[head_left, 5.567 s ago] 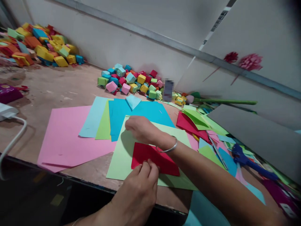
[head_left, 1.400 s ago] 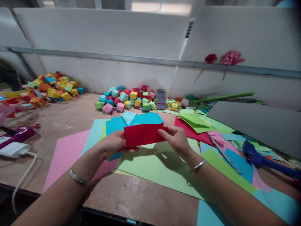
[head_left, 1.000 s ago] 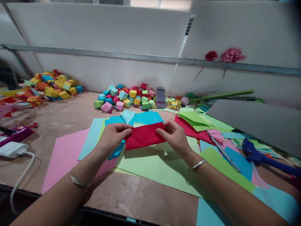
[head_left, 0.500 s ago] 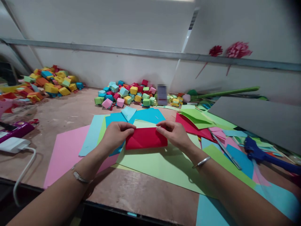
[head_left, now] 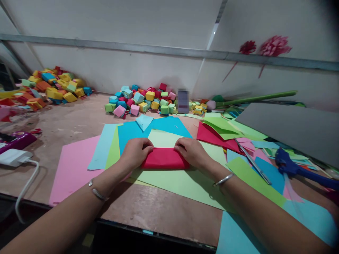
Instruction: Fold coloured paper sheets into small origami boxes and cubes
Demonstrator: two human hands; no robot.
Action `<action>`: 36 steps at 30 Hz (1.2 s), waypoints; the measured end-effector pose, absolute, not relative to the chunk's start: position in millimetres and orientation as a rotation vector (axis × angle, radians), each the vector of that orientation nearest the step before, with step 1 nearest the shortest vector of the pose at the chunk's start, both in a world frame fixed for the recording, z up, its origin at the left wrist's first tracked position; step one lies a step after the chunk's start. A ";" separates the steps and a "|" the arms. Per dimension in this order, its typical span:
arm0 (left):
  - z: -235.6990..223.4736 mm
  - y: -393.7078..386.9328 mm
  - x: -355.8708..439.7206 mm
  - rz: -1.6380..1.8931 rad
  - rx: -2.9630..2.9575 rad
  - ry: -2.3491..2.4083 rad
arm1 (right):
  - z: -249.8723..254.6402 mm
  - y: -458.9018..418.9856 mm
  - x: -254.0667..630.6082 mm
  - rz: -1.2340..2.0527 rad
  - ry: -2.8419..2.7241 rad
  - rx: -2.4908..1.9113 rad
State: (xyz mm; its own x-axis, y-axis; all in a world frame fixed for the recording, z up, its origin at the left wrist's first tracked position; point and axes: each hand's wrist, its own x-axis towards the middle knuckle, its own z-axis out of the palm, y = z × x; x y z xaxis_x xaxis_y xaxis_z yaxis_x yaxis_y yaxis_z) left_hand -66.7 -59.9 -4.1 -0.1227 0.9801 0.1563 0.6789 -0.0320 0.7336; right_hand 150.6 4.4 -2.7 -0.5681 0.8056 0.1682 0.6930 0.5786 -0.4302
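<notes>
Both hands pinch a folded piece of red paper [head_left: 164,158] along its far edge, over a large pale green sheet [head_left: 169,181]. My left hand [head_left: 136,150] grips the paper's left end with thumb and fingers. At the right end, my right hand [head_left: 189,150] is closed in the same way. The red paper forms a narrow strip with its long side facing me. Under and around it lie a blue sheet [head_left: 164,123], a light blue sheet [head_left: 102,148] and a pink sheet [head_left: 76,169].
Folded paper cubes lie heaped at the back left [head_left: 60,88] and the back middle [head_left: 143,100]. Metal scissors [head_left: 254,162] and a blue glue gun [head_left: 293,167] rest among paper pieces on the right. A white charger [head_left: 16,158] with its cable sits at the left.
The visible face of the red paper has become narrower as its far edge came down toward me. Both hands have lowered slightly, with fingers curled more. The camera view has shifted a little.
</notes>
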 end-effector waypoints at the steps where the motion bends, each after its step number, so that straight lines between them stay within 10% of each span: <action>1: -5.9 -60.0 -66.5 0.965 1.770 1.842 | -3.7 3.6 149.8 0.425 -2.482 -1.240; 36: 10.2 -31.5 -29.6 0.026 2.333 1.761 | -3.6 -0.5 145.6 0.131 -2.688 -1.331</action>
